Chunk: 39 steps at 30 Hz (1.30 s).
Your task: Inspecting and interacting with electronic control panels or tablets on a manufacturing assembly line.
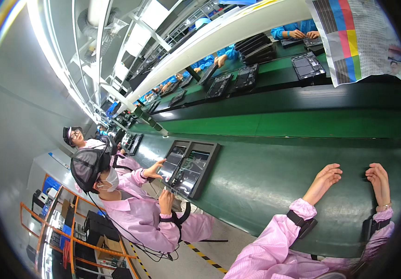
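My left hand (pixel 323 183) is raised over the green worktable (pixel 256 186), its fingers loosely bent and holding nothing. Facing it across a small gap, my right hand (pixel 379 186) is likewise without anything in it, fingers slightly curled and partly apart. Both my arms wear pink sleeves, with a black strapped device (pixel 304 225) at the left wrist. Nearest on the table, off to the left, is a black divided tray (pixel 208 169) with dark flat panels in it. A co-worker's hands (pixel 155 169) work at that tray, apart from mine.
A green conveyor (pixel 256 124) runs behind the table, with opened dark device housings (pixel 308 66) beyond it. A printed colour sheet (pixel 347 42) hangs at upper right. Close on my left sits a co-worker in pink (pixel 137 216); an orange-framed rack (pixel 72 223) stands farther left.
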Available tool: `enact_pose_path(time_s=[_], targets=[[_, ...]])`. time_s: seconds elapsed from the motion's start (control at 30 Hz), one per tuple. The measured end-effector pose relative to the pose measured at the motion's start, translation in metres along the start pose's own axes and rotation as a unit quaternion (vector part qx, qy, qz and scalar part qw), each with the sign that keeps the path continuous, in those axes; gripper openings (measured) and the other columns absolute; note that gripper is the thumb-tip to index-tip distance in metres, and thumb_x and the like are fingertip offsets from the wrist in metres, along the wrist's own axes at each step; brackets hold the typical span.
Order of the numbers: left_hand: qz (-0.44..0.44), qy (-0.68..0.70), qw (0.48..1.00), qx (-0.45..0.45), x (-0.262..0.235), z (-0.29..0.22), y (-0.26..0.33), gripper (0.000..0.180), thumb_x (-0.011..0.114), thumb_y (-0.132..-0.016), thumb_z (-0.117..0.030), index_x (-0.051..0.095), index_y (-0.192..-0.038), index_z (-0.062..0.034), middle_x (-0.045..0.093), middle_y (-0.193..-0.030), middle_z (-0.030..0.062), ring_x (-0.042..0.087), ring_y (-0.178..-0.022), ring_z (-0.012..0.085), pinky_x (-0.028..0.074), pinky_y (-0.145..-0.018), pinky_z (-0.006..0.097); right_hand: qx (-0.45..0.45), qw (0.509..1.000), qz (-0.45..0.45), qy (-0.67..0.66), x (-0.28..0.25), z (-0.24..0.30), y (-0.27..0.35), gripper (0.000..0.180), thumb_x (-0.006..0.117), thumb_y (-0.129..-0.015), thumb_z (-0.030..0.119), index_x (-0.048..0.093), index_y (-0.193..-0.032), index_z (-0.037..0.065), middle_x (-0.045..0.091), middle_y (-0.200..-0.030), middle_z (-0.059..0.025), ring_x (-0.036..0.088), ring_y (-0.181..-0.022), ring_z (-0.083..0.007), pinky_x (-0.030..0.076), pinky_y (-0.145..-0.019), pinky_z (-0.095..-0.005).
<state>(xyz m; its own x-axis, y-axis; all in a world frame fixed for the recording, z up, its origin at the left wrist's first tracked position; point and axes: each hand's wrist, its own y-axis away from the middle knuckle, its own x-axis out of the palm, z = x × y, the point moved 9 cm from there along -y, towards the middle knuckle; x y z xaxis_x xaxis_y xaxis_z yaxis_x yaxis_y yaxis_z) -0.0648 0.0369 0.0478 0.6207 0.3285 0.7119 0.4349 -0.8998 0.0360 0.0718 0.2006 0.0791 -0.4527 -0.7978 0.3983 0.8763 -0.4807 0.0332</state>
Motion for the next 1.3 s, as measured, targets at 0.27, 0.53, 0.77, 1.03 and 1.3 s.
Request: enact_pose_path(time_s=[0.27, 0.53, 0.77, 1.03, 1.3], targets=[[-0.002, 0.003, 0.999, 0.034, 0.001, -0.007, 0.001, 0.03, 0.045, -0.093, -0.009, 0.044, -0.122, -0.003, 0.055, -0.106, 0.0069, 0.054, -0.093, 0.0136, 0.043, -0.086, 0.025, -0.001, 1.0, 0.01, 0.001, 0.001, 0.0, -0.001, 0.022, 0.047, -0.093, 0.019, 0.051, -0.107, 0.003, 0.059, -0.089, -0.0043, 0.056, -0.084, -0.0099, 0.044, -0.075, -0.0213], [-0.002, -0.001, 1.0, 0.001, 0.002, -0.001, 0.001, 0.029, 0.044, -0.093, -0.009, 0.045, -0.122, -0.0028, 0.055, -0.105, 0.007, 0.054, -0.093, 0.0136, 0.043, -0.086, 0.025, -0.007, 1.0, 0.005, 0.0, 0.0, 0.001, 0.0, 0.022, 0.047, -0.093, 0.02, 0.051, -0.107, 0.004, 0.059, -0.089, -0.0038, 0.055, -0.084, -0.0098, 0.044, -0.075, -0.0214], [-0.004, 0.001, 0.999, 0.032, 0.001, -0.007, 0.001, 0.029, 0.045, -0.093, -0.009, 0.045, -0.121, -0.0029, 0.055, -0.105, 0.007, 0.054, -0.093, 0.0137, 0.043, -0.086, 0.025, -0.003, 1.0, 0.005, 0.002, 0.002, 0.002, 0.001, 0.022, 0.046, -0.093, 0.019, 0.051, -0.107, 0.003, 0.059, -0.089, -0.0041, 0.055, -0.084, -0.01, 0.044, -0.075, -0.0218], [-0.005, -0.007, 1.0, 0.001, 0.002, -0.002, 0.002, 0.029, 0.045, -0.092, -0.009, 0.046, -0.121, -0.0031, 0.056, -0.106, 0.0069, 0.054, -0.093, 0.0138, 0.043, -0.087, 0.026, -0.008, 1.0, -0.005, 0.005, 0.001, 0.005, 0.002, 0.022, 0.045, -0.094, 0.019, 0.052, -0.107, 0.002, 0.059, -0.09, -0.0053, 0.056, -0.084, -0.0113, 0.044, -0.075, -0.023], [-0.014, 0.005, 1.0, 0.001, 0.001, -0.005, 0.005, 0.031, 0.047, -0.093, -0.012, 0.046, -0.122, -0.0024, 0.056, -0.107, 0.0074, 0.054, -0.097, 0.0145, 0.043, -0.088, 0.026, -0.004, 1.0, 0.003, -0.007, 0.005, 0.006, 0.003, 0.023, 0.047, -0.094, 0.02, 0.053, -0.107, 0.002, 0.06, -0.09, -0.0055, 0.057, -0.085, -0.0123, 0.045, -0.076, -0.0239]])
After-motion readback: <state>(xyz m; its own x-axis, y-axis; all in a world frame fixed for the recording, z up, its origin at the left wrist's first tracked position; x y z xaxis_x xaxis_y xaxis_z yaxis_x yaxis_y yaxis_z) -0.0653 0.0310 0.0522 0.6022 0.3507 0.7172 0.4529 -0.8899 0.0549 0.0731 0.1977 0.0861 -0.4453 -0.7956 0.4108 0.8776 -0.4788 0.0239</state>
